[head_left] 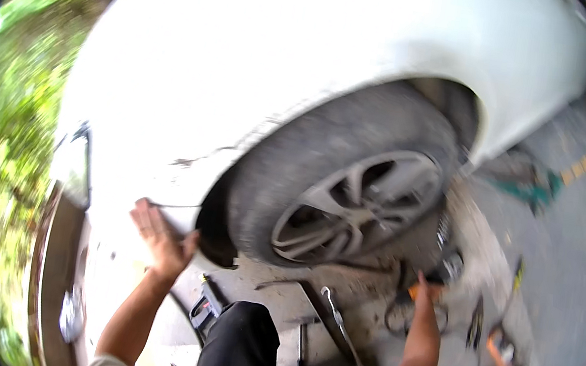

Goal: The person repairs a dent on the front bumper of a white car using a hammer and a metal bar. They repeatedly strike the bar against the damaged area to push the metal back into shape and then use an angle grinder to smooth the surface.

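Observation:
My left hand (163, 241) lies with its fingers spread against the white car body (151, 126), just beside the rear-facing lip of the wheel arch. To its right, the wheel (356, 211), a dark tyre on a grey multi-spoke alloy rim, sits inside the arch. Low on the right, my right hand (429, 288) is closed around an orange-and-black power tool (411, 292) held near the ground by the wheel. Blur and the hand hide much of that tool, so its exact kind does not show. The body panel has dark scratches above my left hand.
A hammer (301, 353), a long metal wrench (340, 317) and a black-and-grey gun-shaped tool (207, 302) lie near my knee (240, 348). To the right are dark pliers (475, 325), an orange tool (499, 350) with a cord, and a green jack (539, 191) with a yellow handle.

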`<action>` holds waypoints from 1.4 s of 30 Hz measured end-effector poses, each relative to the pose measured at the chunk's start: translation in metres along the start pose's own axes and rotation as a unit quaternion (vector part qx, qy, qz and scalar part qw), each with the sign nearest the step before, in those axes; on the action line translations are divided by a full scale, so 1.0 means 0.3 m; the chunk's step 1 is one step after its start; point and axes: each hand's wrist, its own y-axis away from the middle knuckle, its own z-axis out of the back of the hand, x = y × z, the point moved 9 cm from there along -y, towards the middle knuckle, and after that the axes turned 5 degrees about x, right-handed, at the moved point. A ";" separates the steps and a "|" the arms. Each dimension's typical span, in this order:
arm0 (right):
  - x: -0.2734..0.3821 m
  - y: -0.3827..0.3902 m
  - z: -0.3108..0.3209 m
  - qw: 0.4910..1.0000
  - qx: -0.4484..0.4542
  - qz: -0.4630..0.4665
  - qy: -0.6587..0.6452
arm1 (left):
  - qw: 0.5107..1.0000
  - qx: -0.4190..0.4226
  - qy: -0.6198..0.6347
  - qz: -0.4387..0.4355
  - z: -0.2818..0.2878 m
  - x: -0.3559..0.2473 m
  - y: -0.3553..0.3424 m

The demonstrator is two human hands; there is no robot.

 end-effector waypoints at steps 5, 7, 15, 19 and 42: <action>-0.039 0.091 -0.056 0.984 0.103 -0.114 -0.086 | 0.997 0.028 -0.045 0.056 0.045 -0.025 0.006; 0.022 0.176 -0.022 0.979 0.161 -0.098 -0.074 | 0.995 0.048 -0.052 0.072 0.057 -0.016 0.032; 0.675 0.932 0.330 0.862 0.431 0.071 -0.259 | 0.955 0.106 0.120 0.250 0.111 -0.217 0.001; 0.899 1.346 0.327 0.683 0.582 0.091 -0.433 | 0.735 0.300 0.602 0.087 0.195 -0.701 0.097; 1.177 1.955 0.296 0.767 0.480 0.243 -0.350 | 0.843 0.129 0.499 -0.155 0.380 -0.152 0.025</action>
